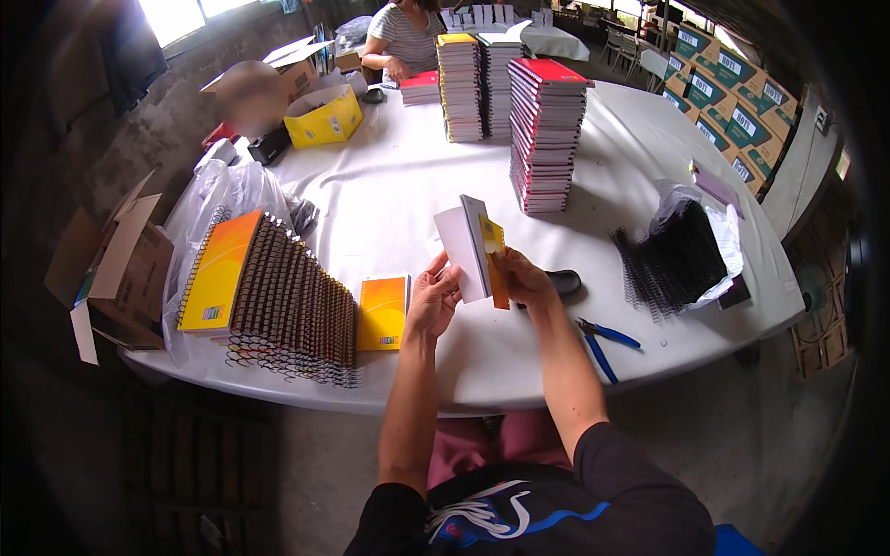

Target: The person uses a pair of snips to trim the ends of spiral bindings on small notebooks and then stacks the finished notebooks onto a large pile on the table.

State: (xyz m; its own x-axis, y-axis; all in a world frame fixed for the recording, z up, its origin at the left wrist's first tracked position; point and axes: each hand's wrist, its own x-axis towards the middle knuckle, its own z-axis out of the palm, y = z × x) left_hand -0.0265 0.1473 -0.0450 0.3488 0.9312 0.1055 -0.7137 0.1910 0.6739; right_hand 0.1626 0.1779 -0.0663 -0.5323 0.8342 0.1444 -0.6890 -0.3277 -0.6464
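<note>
Between my hands is a notebook (473, 248), held upright above the table and partly opened, with white pages and a yellow-orange cover on its right side. My left hand (438, 295) pinches its lower left edge, fingers closed. On the other side my right hand (523, 278) grips the cover, its fingers partly hidden behind it. An orange-yellow notebook (382, 313) lies flat beside my left forearm. Farther left leans a long row of spiral-bound notebooks (283, 292), an orange-yellow cover facing out. Blue-handled pliers (604, 343) rest right of my right forearm, near a black object (565, 281).
Tall stacks of red-covered (549, 139) and yellow-covered notebooks (461, 88) stand farther back. Black spiral coils (675, 258) lie on plastic at right. Cardboard boxes (130, 264) sit left; a yellow box (324, 118) stands behind. Across the table is another person (408, 42).
</note>
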